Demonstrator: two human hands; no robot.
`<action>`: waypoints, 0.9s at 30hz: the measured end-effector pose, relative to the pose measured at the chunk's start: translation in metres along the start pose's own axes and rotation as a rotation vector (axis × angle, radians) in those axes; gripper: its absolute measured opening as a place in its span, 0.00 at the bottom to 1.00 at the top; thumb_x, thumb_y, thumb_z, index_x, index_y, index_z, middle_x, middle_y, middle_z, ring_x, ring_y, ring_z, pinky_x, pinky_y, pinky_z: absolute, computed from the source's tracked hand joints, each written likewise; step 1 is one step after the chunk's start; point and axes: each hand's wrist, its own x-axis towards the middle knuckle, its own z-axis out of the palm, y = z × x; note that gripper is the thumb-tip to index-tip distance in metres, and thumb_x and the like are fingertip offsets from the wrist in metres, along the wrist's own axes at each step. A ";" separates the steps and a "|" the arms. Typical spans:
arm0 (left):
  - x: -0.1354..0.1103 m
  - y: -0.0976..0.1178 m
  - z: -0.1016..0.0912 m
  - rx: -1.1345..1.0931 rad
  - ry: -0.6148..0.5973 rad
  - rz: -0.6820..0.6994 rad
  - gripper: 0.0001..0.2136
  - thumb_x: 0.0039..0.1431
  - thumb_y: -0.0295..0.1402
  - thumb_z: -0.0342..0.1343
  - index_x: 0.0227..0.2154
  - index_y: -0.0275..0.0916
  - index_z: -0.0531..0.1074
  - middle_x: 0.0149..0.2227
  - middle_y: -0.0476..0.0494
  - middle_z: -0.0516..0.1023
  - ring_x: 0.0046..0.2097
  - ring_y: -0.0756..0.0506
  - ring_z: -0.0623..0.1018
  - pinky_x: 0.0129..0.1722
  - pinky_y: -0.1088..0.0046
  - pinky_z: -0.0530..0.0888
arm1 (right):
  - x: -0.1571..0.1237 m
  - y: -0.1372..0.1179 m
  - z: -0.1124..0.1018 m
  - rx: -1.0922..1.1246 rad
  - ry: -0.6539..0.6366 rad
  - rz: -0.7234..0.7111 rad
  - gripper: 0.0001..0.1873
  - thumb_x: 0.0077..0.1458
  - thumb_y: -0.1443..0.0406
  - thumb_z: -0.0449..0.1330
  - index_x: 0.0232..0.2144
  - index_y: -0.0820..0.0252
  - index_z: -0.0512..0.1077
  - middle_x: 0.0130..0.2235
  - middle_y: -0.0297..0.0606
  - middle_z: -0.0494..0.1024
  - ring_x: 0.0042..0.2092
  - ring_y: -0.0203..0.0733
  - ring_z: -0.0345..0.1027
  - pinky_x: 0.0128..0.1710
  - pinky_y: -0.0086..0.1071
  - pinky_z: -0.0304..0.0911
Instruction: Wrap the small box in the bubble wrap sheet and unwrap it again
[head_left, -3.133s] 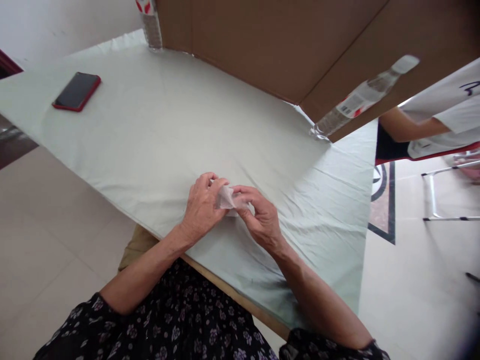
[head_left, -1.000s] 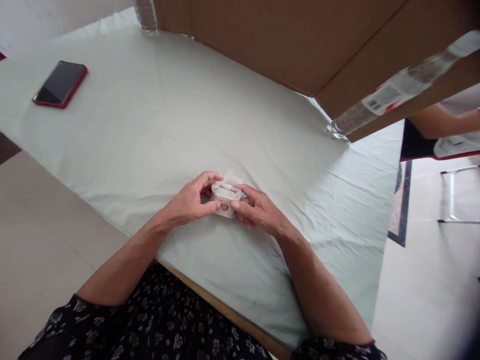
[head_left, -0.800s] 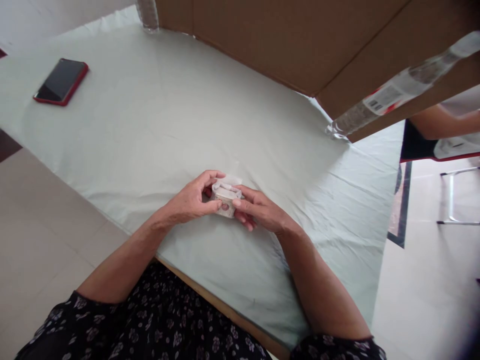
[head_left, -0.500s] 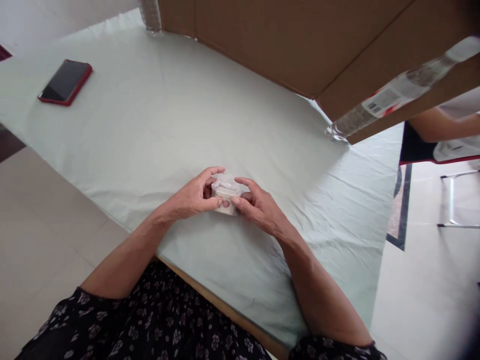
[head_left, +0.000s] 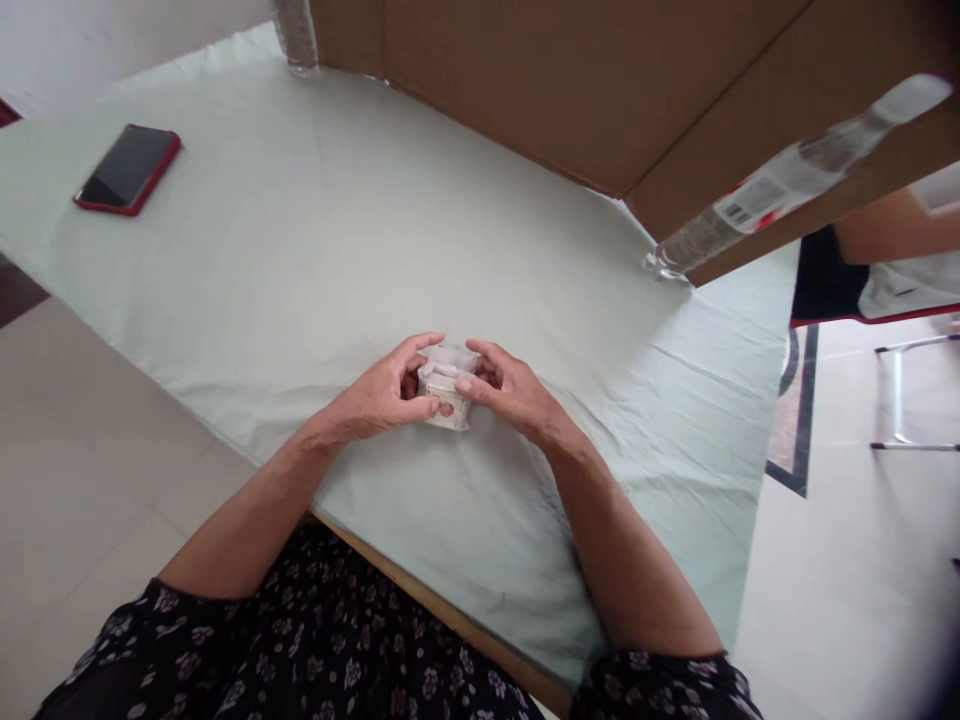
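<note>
Between my two hands, at the front of the covered table, is a small whitish box-like packet (head_left: 450,390) in crinkled translucent wrapping, with a dark reddish round mark on its near face. My left hand (head_left: 386,395) grips its left side, thumb on the near face and fingers curled round behind, index finger stretched out. On the right side my right hand (head_left: 514,395) holds it, thumb on the upper near edge and the other fingers partly hidden behind. The packet rests on or just above the cloth; I cannot tell which.
A pale green cloth (head_left: 337,230) covers the table. A phone in a red case (head_left: 129,168) lies far left. Across the back stands a cardboard panel (head_left: 487,90), with a clear plastic bottle (head_left: 780,185) against its right part. Beyond it at right is another person's arm (head_left: 892,230).
My right thumb has moved up from the packet's near face to its upper edge, and the right fingers have shifted slightly. My left hand keeps nearly the same hold.
</note>
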 end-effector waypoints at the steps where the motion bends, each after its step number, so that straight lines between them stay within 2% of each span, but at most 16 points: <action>1: 0.000 0.001 0.000 0.002 0.001 -0.005 0.41 0.50 0.34 0.67 0.66 0.42 0.57 0.46 0.42 0.76 0.44 0.44 0.77 0.43 0.68 0.72 | 0.000 -0.001 0.002 -0.003 0.003 -0.002 0.45 0.49 0.42 0.66 0.62 0.59 0.66 0.45 0.44 0.78 0.42 0.48 0.73 0.44 0.43 0.70; 9: 0.000 0.003 0.001 0.033 0.007 -0.040 0.46 0.49 0.33 0.65 0.69 0.37 0.51 0.48 0.40 0.76 0.41 0.47 0.75 0.41 0.71 0.70 | -0.014 -0.003 0.020 -0.075 0.170 -0.094 0.35 0.56 0.47 0.61 0.58 0.61 0.70 0.41 0.41 0.78 0.39 0.43 0.70 0.41 0.38 0.67; 14: 0.000 -0.004 0.004 0.118 0.032 0.038 0.45 0.49 0.33 0.66 0.70 0.42 0.52 0.52 0.41 0.75 0.49 0.44 0.76 0.48 0.69 0.71 | -0.022 -0.003 0.029 -0.158 0.265 -0.183 0.30 0.58 0.47 0.59 0.56 0.58 0.72 0.41 0.41 0.78 0.38 0.44 0.68 0.41 0.40 0.67; 16: 0.001 -0.006 0.005 0.052 0.002 0.056 0.46 0.49 0.32 0.65 0.70 0.43 0.51 0.53 0.39 0.74 0.50 0.43 0.76 0.50 0.68 0.72 | -0.025 -0.002 0.032 -0.152 0.291 -0.194 0.29 0.58 0.47 0.59 0.56 0.56 0.72 0.41 0.40 0.78 0.38 0.44 0.68 0.42 0.40 0.66; 21: 0.003 -0.004 0.006 -0.173 -0.062 0.002 0.49 0.47 0.29 0.65 0.71 0.40 0.47 0.52 0.36 0.74 0.49 0.42 0.77 0.47 0.67 0.74 | -0.025 0.000 0.031 -0.094 0.373 -0.191 0.30 0.56 0.47 0.62 0.54 0.57 0.72 0.42 0.41 0.79 0.39 0.44 0.69 0.42 0.39 0.66; 24: 0.003 -0.006 0.005 -0.222 -0.078 -0.009 0.49 0.47 0.28 0.65 0.71 0.42 0.48 0.52 0.37 0.74 0.48 0.43 0.78 0.46 0.66 0.75 | -0.018 -0.005 0.022 0.026 0.372 -0.147 0.28 0.57 0.45 0.60 0.51 0.57 0.73 0.41 0.40 0.79 0.38 0.43 0.70 0.40 0.37 0.66; 27: 0.004 -0.010 0.003 -0.227 -0.103 0.000 0.47 0.49 0.28 0.65 0.71 0.45 0.49 0.53 0.37 0.73 0.49 0.42 0.79 0.47 0.65 0.76 | -0.004 -0.010 0.011 0.078 0.257 -0.079 0.27 0.55 0.41 0.60 0.40 0.58 0.78 0.35 0.38 0.78 0.34 0.40 0.67 0.34 0.34 0.64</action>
